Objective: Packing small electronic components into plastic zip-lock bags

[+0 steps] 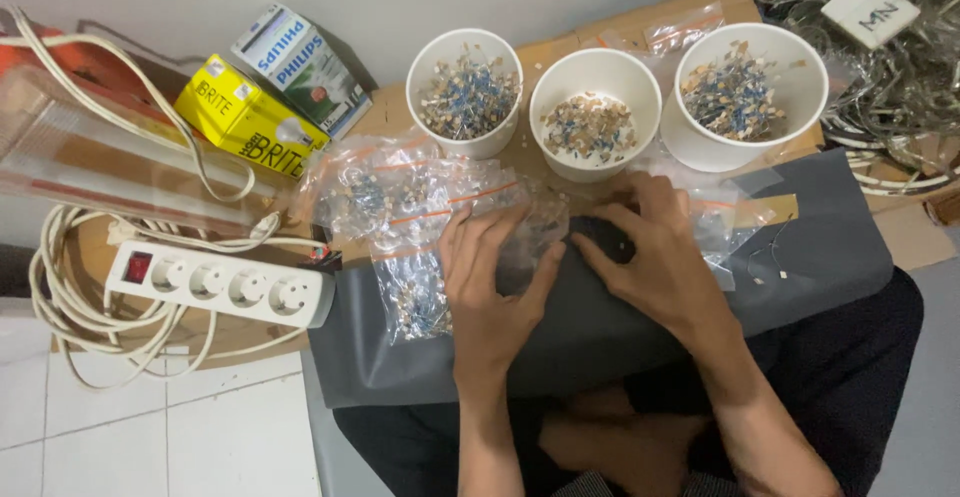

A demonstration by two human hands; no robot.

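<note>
Hands (pixel 490 287) — perhaps gripping — plastic bag (pixel 530 232).

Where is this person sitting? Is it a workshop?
Probably a home floor used as a small electronics workspace. Three white paper cups hold tiny components, clear bags of more lie by both hands, and a white power strip sits on floor tiles.

Even, soft indoor light from above, fairly bright, with only faint shadows under the white paper cups (pixel 592 107) and the hands. Mild glare on the clear plastic bags (pixel 400 197) and the plastic sheet at left; the wall at top is slightly washed out. Focus is decent mid-frame, fine detail is soft, and a wide-angle stretch shows at the edges.
</note>
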